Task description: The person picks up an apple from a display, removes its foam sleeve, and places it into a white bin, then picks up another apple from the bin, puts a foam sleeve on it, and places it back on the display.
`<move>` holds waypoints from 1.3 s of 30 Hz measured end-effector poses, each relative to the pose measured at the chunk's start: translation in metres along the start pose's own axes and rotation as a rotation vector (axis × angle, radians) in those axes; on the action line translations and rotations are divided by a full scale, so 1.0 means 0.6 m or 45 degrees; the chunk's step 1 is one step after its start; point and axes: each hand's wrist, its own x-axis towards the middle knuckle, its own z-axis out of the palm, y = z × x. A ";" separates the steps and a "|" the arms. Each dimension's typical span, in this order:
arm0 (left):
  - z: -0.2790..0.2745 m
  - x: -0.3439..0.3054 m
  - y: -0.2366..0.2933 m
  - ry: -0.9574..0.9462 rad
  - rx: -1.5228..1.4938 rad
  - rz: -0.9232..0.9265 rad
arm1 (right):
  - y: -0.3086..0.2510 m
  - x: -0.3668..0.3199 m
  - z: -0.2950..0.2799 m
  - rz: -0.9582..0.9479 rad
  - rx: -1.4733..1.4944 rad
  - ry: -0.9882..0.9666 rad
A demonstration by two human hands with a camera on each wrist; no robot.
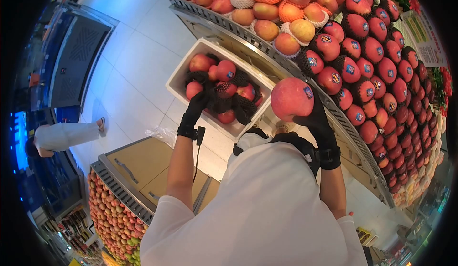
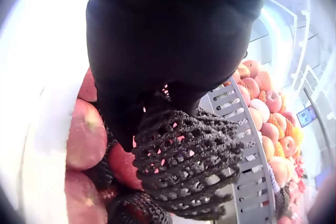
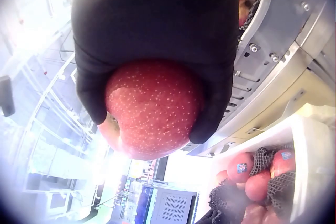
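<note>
My right hand (image 1: 318,122), in a black glove, grips a large red apple (image 1: 291,99) with a sticker, above the right end of a white foam box (image 1: 217,127). Its fingers and thumb wrap the apple's sides in the right wrist view. My left hand (image 1: 194,108), gloved as well, reaches into the box among red apples (image 1: 199,62) and black foam nets. At its fingertips in the left wrist view, it pinches the gathered end of a black foam net (image 2: 186,166). Red shows through the mesh. The palm and part of the fingers are hidden.
A sloped display of stickered red apples (image 1: 350,70) rises on the right, with netted peach-toned fruit (image 1: 267,11) at its top left. A slatted metal rail (image 1: 224,27) edges it, close beside the box. Behind left stands another fruit bin (image 1: 109,209); a person (image 1: 67,136) is farther left.
</note>
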 end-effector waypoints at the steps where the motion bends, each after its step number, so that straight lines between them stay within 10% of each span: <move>1: 0.003 0.003 -0.002 0.010 -0.086 -0.027 | 0.001 0.000 0.001 0.004 0.034 0.000; 8: 0.021 0.051 -0.055 0.376 0.699 0.453 | -0.008 0.001 0.003 0.006 -0.025 0.004; 11: 0.091 0.002 0.064 0.520 0.710 0.578 | 0.002 -0.001 -0.002 0.012 -0.044 0.015; 14: 0.152 -0.023 0.090 0.243 0.559 0.222 | -0.001 -0.002 -0.001 0.015 -0.035 0.017; 16: 0.167 0.008 -0.035 -0.045 0.776 0.521 | -0.003 -0.002 0.000 0.017 -0.038 0.015; 20: 0.199 -0.017 -0.087 -0.466 0.789 0.291 | 0.000 0.003 0.000 -0.040 -0.172 0.002; 25: 0.152 -0.057 -0.007 -0.254 1.089 0.310 | 0.001 -0.003 -0.007 -0.002 -0.069 0.033; 27: 0.154 -0.079 0.021 -0.200 0.299 0.192 | -0.001 -0.003 -0.007 0.020 -0.020 0.034; 32: 0.122 -0.074 0.001 -0.159 0.983 0.260 | -0.003 -0.001 -0.002 0.046 0.032 0.026; 35: 0.179 -0.078 0.053 -0.181 -0.135 -0.083 | 0.002 0.001 -0.001 0.027 0.020 0.014; 39: 0.242 -0.042 0.046 -0.015 0.684 0.446 | -0.003 0.001 0.002 0.029 0.028 0.020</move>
